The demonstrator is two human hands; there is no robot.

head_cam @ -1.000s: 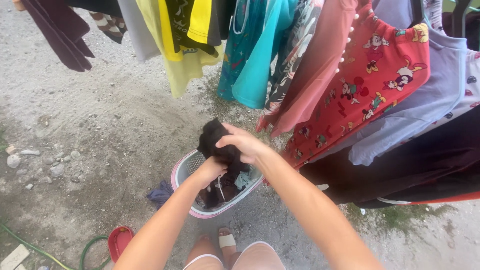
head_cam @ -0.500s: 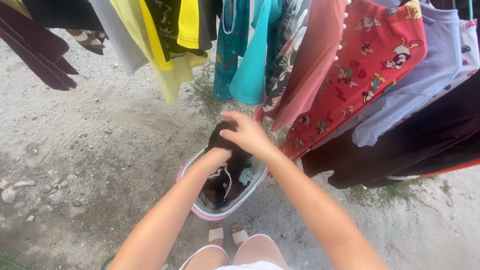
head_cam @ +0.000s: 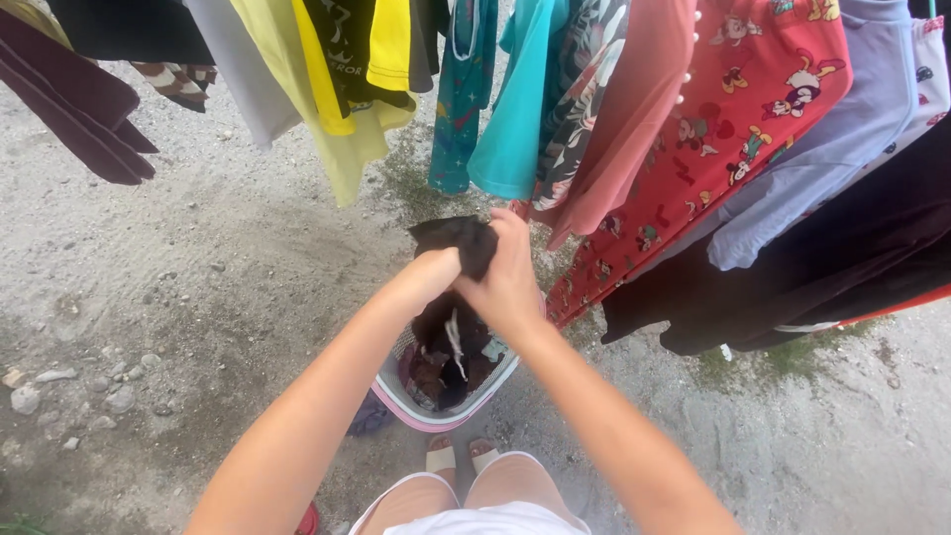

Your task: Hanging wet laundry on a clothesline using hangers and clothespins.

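Observation:
Both my hands grip one small black garment (head_cam: 451, 236) above a pink and white laundry basket (head_cam: 428, 410). My left hand (head_cam: 432, 271) clutches its left side in a fist. My right hand (head_cam: 507, 281) holds its right side, fingers wrapped over the cloth. The lower part of the garment, with a white drawstring, hangs down between my wrists toward the basket. The basket stands on the gravel ground in front of my feet and holds several dark and teal clothes.
Many clothes hang on a line across the top: a yellow shirt (head_cam: 332, 89), a teal top (head_cam: 515, 109), a red cartoon-print garment (head_cam: 733, 139), a lavender one (head_cam: 872, 119), a black one (head_cam: 852, 267). A dark cloth (head_cam: 369, 416) lies beside the basket. Stones (head_cam: 59, 391) lie left.
Both hands have lifted the black garment higher out of the basket and now hold it side by side. The view has shifted slightly downward and left.

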